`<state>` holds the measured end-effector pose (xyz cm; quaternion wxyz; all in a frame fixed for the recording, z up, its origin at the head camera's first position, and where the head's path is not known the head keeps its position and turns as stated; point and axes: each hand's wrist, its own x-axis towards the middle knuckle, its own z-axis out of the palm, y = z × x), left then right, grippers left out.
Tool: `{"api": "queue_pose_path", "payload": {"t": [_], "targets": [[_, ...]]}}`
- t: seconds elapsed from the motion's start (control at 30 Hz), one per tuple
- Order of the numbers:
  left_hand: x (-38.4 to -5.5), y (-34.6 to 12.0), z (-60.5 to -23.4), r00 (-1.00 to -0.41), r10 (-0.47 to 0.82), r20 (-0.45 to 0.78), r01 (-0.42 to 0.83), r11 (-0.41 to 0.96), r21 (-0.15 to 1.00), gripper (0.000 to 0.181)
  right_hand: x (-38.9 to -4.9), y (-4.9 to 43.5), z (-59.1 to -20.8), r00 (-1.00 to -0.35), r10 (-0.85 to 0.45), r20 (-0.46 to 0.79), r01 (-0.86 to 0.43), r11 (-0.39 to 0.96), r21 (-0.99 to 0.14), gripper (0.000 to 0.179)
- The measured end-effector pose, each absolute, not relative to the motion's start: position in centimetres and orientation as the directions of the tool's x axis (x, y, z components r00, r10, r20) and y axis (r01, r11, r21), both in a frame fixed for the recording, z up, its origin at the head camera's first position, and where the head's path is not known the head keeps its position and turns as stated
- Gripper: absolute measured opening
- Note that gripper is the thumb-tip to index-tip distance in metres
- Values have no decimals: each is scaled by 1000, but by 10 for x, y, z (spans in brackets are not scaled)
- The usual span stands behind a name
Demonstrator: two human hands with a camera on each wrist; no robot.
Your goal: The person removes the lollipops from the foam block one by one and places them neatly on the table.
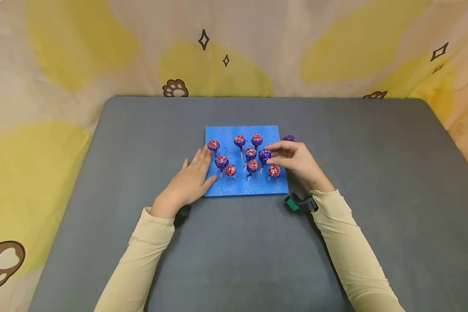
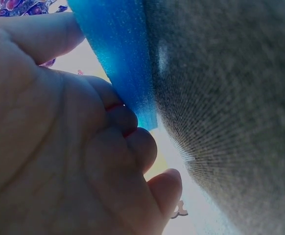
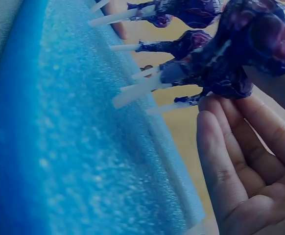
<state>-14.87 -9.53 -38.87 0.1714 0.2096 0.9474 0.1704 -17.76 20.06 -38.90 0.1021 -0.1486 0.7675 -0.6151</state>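
Note:
A blue foam board (image 1: 245,187) lies on the table with several lollipops stuck upright in it by their white sticks. Most wrappers show red and white on top, like the lollipop (image 1: 252,166) near the middle. My left hand (image 1: 187,184) rests along the board's left edge, fingers extended and thumb over the corner area. At the right side my right hand (image 1: 296,162) pinches a purple-wrapped lollipop (image 1: 264,156) by its head between thumb and fingers. Seen from the right wrist, the fingertips meet the purple wrapper (image 3: 233,85) above the foam (image 3: 93,147).
Another purple lollipop (image 1: 288,138) shows just past the board's right edge, partly hidden behind the right hand. The grey table (image 1: 234,251) stretches around the board. A patterned yellow and cream cloth (image 1: 234,52) hangs behind the table.

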Motion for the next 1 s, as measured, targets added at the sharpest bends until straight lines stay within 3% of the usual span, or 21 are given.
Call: {"api": "queue_pose_path", "payload": {"t": [0.43, 1.0], "targets": [[-142, -94, -393, -860, 451, -238, 341, 856, 389, 71, -168, 198, -394, -956, -292, 39, -74, 109, -991, 29], [-145, -94, -389, -863, 448, -235, 335, 854, 397, 70, -171, 200, -387, -970, -234, 59, -85, 102, -991, 22]]}}
